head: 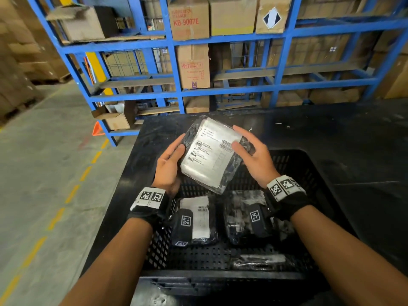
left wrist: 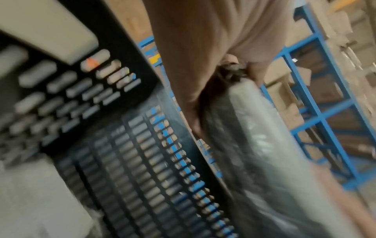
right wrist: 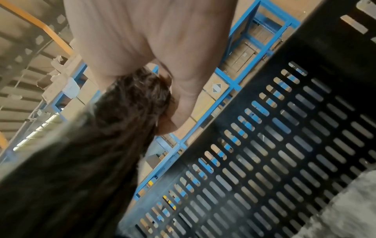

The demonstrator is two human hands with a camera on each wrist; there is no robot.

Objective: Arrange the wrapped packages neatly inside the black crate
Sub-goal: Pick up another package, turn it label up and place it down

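A wrapped package [head: 209,155] is held above the black crate [head: 309,173], gripped between the left hand [head: 169,165] and right hand [head: 254,156], fingers curled on opposite edges. Two packages [head: 198,219] lie below the fingers.

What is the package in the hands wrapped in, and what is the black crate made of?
Package: looks like clear, shiny plastic film, crinkled and glinting, over something dark, with a white paper label. Crate: probably hard, dull black plastic, its walls moulded with rows of slots.
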